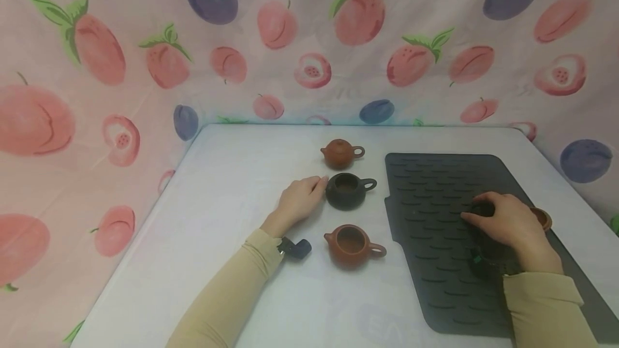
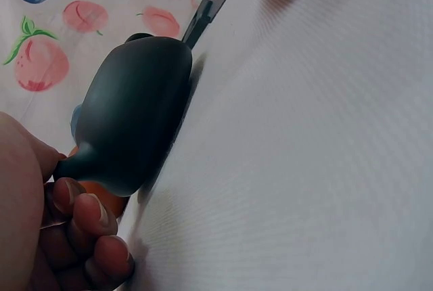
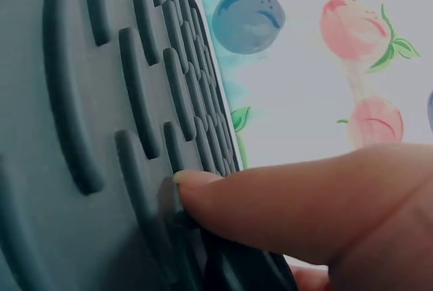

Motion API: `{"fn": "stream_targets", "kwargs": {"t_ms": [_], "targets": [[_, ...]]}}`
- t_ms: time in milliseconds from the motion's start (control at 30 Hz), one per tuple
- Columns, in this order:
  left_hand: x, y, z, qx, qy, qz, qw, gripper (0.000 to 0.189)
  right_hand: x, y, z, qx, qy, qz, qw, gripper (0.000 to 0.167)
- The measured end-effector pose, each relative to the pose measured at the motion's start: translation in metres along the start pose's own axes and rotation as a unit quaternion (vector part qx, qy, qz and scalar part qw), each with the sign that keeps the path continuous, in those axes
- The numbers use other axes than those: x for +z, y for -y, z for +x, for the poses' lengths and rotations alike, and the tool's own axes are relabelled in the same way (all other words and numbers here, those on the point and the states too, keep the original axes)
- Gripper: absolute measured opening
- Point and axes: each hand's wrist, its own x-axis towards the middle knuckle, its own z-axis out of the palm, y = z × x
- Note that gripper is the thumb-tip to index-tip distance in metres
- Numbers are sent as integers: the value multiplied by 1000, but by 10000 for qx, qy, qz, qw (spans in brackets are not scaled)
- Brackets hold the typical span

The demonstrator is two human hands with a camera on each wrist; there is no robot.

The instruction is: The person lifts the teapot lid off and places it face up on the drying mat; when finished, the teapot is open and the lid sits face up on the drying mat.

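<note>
In the head view, a black teapot (image 1: 344,201) without its lid stands upright on the white table, handle to the right. My left hand (image 1: 301,199) pinches its spout between thumb and fingers, as the left wrist view shows close up around the dark spout (image 2: 71,167). Over the dark ridged mat, my right hand (image 1: 510,220) holds a small black rounded piece (image 1: 482,208), mostly hidden under the fingers. The right wrist view shows part of this dark piece (image 3: 247,267) beneath an outstretched digit, close over the ridges.
A reddish-brown teapot (image 1: 338,156) with its lid on stands behind the black one. Nearer is a lidless brown teapot (image 1: 350,255). A brown round piece (image 1: 544,218) shows beside the right hand on the mat (image 1: 435,305). Fruit-patterned cloth (image 1: 309,26) hangs behind the table.
</note>
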Motion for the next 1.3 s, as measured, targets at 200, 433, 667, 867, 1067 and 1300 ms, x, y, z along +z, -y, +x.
{"fn": "stream_targets", "kwargs": {"t_ms": [200,433,667,867,1067,1300], "targets": [[0,0,0,-15,-12,-23,10000,48,1,0,1,11,-29,73,10000,69],[1,-1,0,-17,-4,0,10000,48,1,2,-1,99,-28,131,9999,77],[0,-1,0,-34,-7,-42,10000,47,1,3,-1,148,58,104,9998,76],[0,-1,0,-36,-15,-45,10000,48,2,3,-1,188,86,127,9997,77],[1,0,0,-25,-17,-34,10000,48,1,3,-1,204,160,95,9996,79],[0,-1,0,-38,-16,-24,10000,48,0,4,-1,242,246,77,9994,80]]}}
